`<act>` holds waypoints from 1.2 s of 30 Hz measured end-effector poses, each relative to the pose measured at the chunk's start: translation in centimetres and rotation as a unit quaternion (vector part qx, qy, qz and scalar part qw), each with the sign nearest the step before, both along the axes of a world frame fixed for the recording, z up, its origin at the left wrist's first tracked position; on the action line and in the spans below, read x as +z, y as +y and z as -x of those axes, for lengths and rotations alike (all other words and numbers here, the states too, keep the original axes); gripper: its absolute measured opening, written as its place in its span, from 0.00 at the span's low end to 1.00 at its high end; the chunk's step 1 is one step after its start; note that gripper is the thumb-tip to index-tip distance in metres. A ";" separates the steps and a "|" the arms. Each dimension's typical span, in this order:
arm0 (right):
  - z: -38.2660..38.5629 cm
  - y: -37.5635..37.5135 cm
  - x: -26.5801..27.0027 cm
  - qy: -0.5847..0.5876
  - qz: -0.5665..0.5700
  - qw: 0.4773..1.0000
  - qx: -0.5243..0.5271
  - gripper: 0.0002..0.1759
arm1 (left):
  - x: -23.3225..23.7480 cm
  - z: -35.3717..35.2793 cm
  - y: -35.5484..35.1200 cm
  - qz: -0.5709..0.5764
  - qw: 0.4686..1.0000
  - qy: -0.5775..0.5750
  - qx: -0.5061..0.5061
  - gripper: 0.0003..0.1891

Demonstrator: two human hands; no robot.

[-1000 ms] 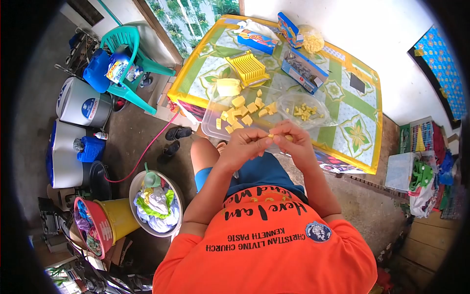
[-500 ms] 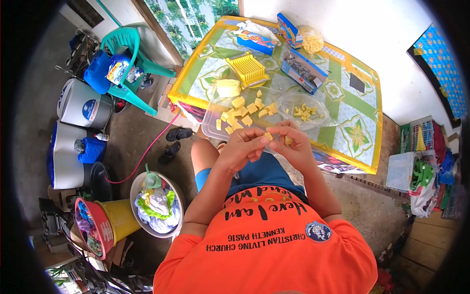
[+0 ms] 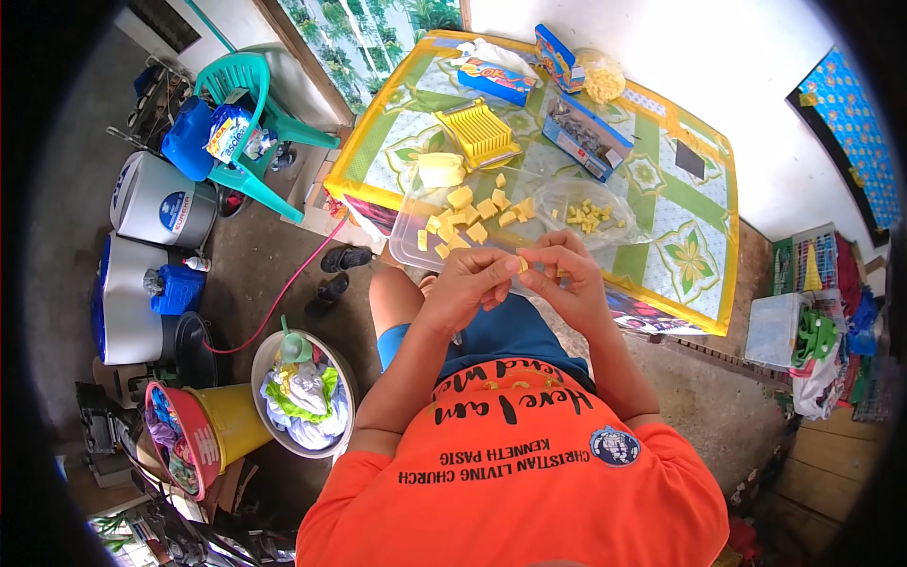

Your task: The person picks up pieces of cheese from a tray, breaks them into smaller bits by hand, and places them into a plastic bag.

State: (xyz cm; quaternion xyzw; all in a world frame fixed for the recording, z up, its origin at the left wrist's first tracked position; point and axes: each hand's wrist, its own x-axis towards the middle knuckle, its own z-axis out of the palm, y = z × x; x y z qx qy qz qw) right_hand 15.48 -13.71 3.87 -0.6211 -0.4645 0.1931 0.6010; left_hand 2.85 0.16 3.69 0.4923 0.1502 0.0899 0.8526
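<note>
My left hand and my right hand meet above my lap at the table's near edge. Between their fingertips is a small yellow piece that looks like cheese, pinched from both sides. Another bit of yellow shows among the fingers of my right hand. Just beyond, a clear plastic tray holds several yellow chunks and a larger pale yellow block. Smaller yellow bits lie on a clear plastic bag to the right of the tray.
A yellow slotted slicer rests behind the block. Farther back are blue boxes and a round container of pale pieces. Left of me stand a green chair and a basin of laundry.
The yellow piece between my fingertips has turned slightly, and the fingers of my right hand have shifted a little. The tray and the things on the table stay put.
</note>
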 end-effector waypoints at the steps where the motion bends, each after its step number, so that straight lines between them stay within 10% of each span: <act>1: 0.0 0.0 0.0 -0.005 0.001 1.000 -0.003 0.14 | -0.1 0.0 0.0 -0.003 1.000 0.001 0.000 0.14; 16: 0.2 0.2 0.3 -0.202 -0.051 0.976 -0.065 0.18 | -0.2 0.1 0.0 0.008 1.000 -0.011 0.002 0.11; 36: -0.3 0.3 0.0 -0.132 -0.015 0.987 -0.091 0.14 | -1.0 -0.7 0.0 0.029 0.999 0.028 0.010 0.28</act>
